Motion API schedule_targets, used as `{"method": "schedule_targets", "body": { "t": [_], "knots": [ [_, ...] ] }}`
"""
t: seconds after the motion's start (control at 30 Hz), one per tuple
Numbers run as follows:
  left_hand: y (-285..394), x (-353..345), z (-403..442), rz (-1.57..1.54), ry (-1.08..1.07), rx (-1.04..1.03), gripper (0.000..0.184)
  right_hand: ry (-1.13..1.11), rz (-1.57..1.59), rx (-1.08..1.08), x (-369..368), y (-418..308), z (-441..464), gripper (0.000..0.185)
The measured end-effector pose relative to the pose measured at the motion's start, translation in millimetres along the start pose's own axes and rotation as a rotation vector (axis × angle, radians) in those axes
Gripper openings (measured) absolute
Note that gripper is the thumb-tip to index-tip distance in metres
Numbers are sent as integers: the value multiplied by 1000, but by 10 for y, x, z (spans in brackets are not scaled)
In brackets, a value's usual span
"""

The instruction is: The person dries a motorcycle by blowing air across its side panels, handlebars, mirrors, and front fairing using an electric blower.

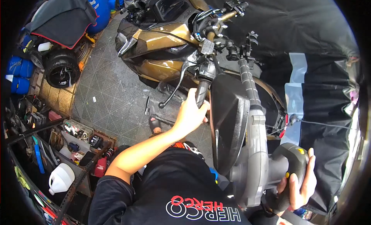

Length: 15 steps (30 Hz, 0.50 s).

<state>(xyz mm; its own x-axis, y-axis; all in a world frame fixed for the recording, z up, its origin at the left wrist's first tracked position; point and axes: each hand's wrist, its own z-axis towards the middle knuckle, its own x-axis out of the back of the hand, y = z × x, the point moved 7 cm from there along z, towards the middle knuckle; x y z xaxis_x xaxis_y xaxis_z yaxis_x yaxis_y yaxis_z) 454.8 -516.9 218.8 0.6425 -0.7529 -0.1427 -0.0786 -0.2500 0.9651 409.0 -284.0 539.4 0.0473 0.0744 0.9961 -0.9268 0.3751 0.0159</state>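
My left hand [192, 111] is closed around the end of a black rubber handlebar grip [201, 91]. A silver lever [184, 76] curves out beside that grip. The handlebar belongs to a motorcycle with gold and black panels [160, 40], and its dark seat [230, 120] lies right of my left hand. At the lower right, my right hand [302, 188] wraps round the black handle of a grey handheld blower [258, 159]. From its body a ribbed nozzle tube [248, 81] points up alongside the seat towards the handlebar. My palm hides part of the handle.
A metal rack [77, 180] of tools and a white jug [62, 178] stands at lower left. Tyres [62, 68] and blue barrels [99, 12] line the upper left. Black sheeting [328, 120] hangs on the right. Beneath the motorcycle is a patterned grey floor [102, 85].
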Motion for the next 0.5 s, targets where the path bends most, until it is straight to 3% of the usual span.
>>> {"method": "schedule_targets", "body": {
  "t": [0.07, 0.2, 0.33, 0.43, 0.5],
  "knots": [
    [-31, 10, -9, 52, 10, 17, 35, 112, -217, 270, 1, -347, 136, 20],
    [-99, 8, -2, 18, 23, -21, 35, 232, -256, 304, 13, -424, 105, 20],
    [-82, 14, 10, 45, 20, -27, 33, 215, -222, 351, 51, -405, 31, 22],
    [-55, 15, 1, 18, 13, -32, 32, 295, -248, 269, 130, -477, -24, 24],
    [-51, 5, -1, 19, 22, -100, 32, 174, -51, 7, 200, -298, -132, 23]
  ]
}}
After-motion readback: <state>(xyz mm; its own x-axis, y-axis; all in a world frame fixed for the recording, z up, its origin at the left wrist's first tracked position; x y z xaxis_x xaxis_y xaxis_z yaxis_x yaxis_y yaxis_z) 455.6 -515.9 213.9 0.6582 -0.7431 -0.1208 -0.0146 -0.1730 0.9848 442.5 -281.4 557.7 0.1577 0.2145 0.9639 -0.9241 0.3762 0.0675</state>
